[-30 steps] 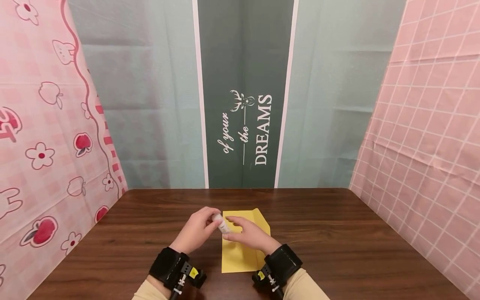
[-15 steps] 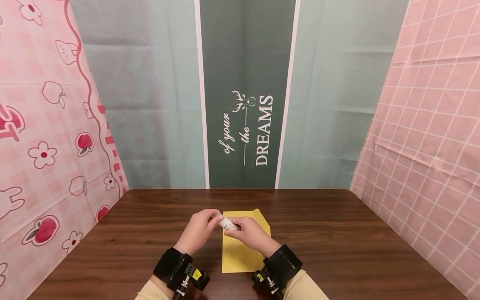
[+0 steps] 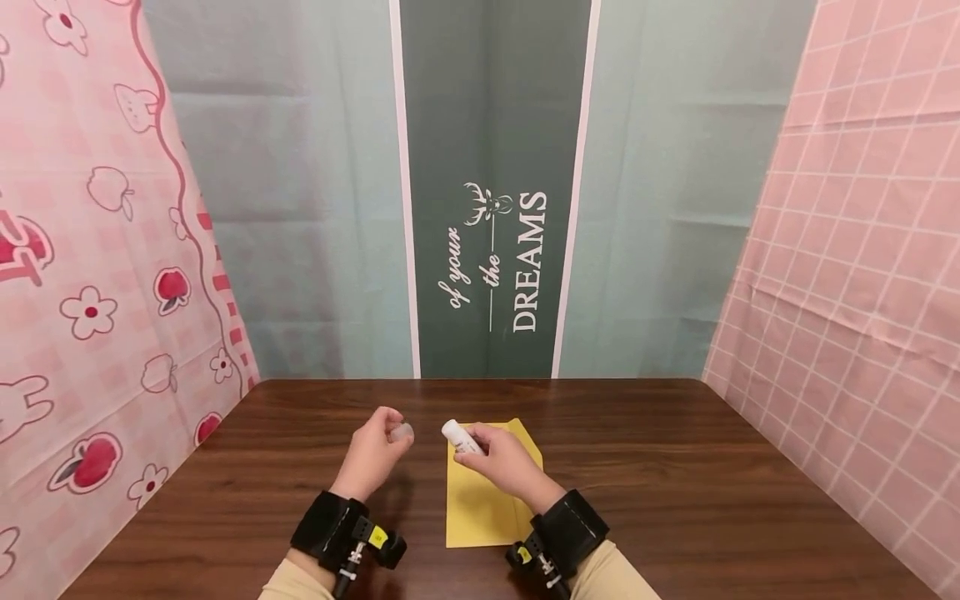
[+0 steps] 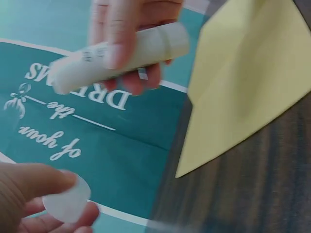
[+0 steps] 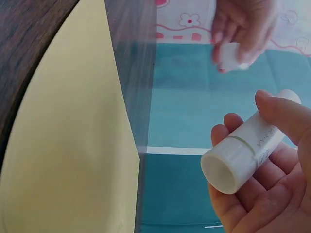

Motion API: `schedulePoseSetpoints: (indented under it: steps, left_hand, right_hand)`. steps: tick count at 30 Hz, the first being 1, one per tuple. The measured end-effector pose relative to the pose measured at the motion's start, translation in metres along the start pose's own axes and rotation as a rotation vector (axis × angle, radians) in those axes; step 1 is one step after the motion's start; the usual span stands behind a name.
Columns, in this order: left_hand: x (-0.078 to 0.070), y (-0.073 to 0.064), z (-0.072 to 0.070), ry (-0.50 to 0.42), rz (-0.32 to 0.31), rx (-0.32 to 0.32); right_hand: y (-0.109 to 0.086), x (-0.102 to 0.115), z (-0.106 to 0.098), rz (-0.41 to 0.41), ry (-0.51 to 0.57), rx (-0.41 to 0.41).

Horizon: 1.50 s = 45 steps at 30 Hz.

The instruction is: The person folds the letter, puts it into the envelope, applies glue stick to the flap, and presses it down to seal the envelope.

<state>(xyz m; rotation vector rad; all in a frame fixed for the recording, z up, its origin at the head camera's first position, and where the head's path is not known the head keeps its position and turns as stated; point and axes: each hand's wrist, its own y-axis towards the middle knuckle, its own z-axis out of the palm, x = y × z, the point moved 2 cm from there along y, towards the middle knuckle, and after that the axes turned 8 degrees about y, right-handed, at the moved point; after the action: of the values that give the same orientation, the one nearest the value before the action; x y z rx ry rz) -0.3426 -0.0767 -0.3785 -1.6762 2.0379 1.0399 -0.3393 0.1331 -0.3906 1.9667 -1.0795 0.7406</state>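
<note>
Yellow envelope (image 3: 480,512) lies flat on dark wood-grain table (image 3: 675,467), head view, near middle. Right hand (image 3: 506,468) over it, grip wrapped on white glue stick (image 3: 462,437); stick is tilted, upper end leaning towards the person's left, held in the air over the envelope's left edge. Left hand (image 3: 370,452) off to the envelope's left, grip pinching a whitish cap (image 3: 401,432); cap and glue stick apart, gap between the two hands. Black wristband (image 3: 327,528) on left wrist, black strap (image 3: 570,528) on right, small camera gear attached to each; beige sleeves (image 3: 611,575) below. Behind the table: grey-green curtain (image 3: 637,167) with dark middle panel (image 3: 487,100), white sideways lettering, "DREAMS" readable, small deer head. Pink fruit-and-flower cloth (image 3: 90,250) on left, pink grid cloth (image 3: 862,208) on right.

Left wrist view: cap at lower left, thumb on its near face, fingers behind. Glue stick at top, slanted across the right hand's fingers, slightly blurred. Envelope at right, its pointed corner towards the bottom.

Right wrist view: glue stick at right, thumb on top, fingers underneath, hollow end facing the camera, thin line around the barrel, print too small to read. Left hand and cap blurred at top, well clear of the stick. Envelope at left.
</note>
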Motion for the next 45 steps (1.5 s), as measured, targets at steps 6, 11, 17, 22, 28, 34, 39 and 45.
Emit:
schedulePoseSetpoints:
  steps: [6,11,17,22,28,34,39,45]
  left_hand:
    - [0.007,-0.004,0.007,0.111,0.048,0.072]
    - [0.015,-0.005,0.010,0.153,0.046,0.096]
    - [0.023,-0.006,0.017,0.209,0.055,0.174]
    - [0.024,-0.007,0.020,0.266,0.061,0.193]
    - [0.015,-0.007,0.023,0.226,0.085,0.173]
    - [-0.017,-0.005,0.024,-0.241,0.252,0.201]
    - [-0.031,-0.007,0.025,-0.404,0.244,0.108]
    - [-0.029,-0.004,0.020,-0.505,0.047,-0.042]
  right_hand:
    - [0.000,-0.001,-0.001,0.006,0.039,-0.008]
    - [-0.001,0.000,-0.001,0.006,0.060,0.008]
    - [-0.001,0.001,-0.001,0.010,0.055,0.016]
    - [-0.001,0.001,0.000,0.004,0.047,0.023]
    - [0.000,0.001,0.001,0.001,0.070,0.025]
    - [0.001,0.004,0.003,-0.014,0.144,-0.039]
    - [0.001,0.009,0.006,-0.048,0.160,-0.080]
    - [0.001,0.007,0.007,0.004,0.180,-0.070]
